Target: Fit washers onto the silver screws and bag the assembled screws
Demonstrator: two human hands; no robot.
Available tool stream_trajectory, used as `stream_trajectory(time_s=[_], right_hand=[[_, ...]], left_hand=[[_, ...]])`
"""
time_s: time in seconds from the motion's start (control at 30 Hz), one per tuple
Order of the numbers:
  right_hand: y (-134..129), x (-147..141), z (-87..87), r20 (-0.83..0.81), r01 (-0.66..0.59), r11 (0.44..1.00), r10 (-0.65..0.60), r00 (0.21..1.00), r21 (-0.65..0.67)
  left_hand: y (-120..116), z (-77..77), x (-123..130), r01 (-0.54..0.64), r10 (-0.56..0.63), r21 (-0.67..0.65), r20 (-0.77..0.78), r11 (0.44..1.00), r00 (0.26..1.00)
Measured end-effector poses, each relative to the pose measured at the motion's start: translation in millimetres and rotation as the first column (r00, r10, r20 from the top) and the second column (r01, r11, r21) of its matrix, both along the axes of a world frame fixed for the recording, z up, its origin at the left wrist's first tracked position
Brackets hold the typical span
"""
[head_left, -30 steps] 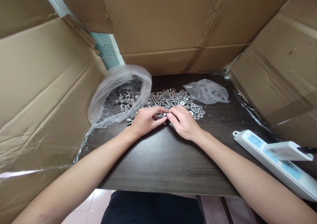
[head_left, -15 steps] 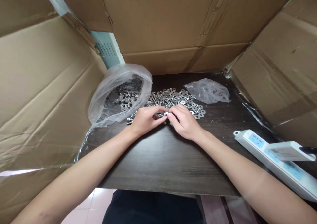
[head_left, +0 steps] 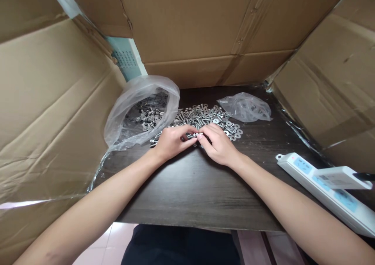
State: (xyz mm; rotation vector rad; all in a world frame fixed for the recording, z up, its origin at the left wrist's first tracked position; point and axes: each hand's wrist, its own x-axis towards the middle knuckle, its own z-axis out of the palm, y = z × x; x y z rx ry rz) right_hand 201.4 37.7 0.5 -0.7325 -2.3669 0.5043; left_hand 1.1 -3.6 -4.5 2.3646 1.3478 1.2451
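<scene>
My left hand (head_left: 176, 140) is closed, its thumb and fingertips pinching a small shiny bolt (head_left: 195, 135). From the other side my right hand (head_left: 217, 143) meets it, thumb and index finger closed on the same bolt's end. Whether a nut or washer sits on the bolt is too small to make out. Just beyond the hands spreads a pile of loose bolts, nuts and washers (head_left: 199, 116). A clear plastic bag (head_left: 115, 118) stands open behind my left hand, with assembled bolts (head_left: 150, 116) inside.
A smaller crumpled plastic bag (head_left: 247, 106) lies at the back right of the dark table (head_left: 187, 194). A white power strip (head_left: 313, 183) with a plugged-in adapter (head_left: 336, 177) runs along the right side. Cardboard walls (head_left: 199, 26) enclose the back and both sides.
Both hands stay in the same place. Only the fingertips and the bolt between them have shifted very slightly.
</scene>
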Motion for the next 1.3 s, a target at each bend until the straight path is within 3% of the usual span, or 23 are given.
stream_trajectory(time_s=[0.6, 1.3], right_hand=[[-1.0, -0.9, 0.8, 0.006, 0.007, 1.000, -0.007, 1.000, -0.021], [-1.4, -0.3, 1.3, -0.011, -0.002, 1.000, 0.002, 1.000, -0.017]], left_hand=[[0.1, -0.9, -1.4, -0.004, 0.003, -0.070, -0.013, 0.998, 1.000], [-0.8, -0.9, -1.3, 0.013, -0.013, -0.025, -0.021, 1.000, 1.000]])
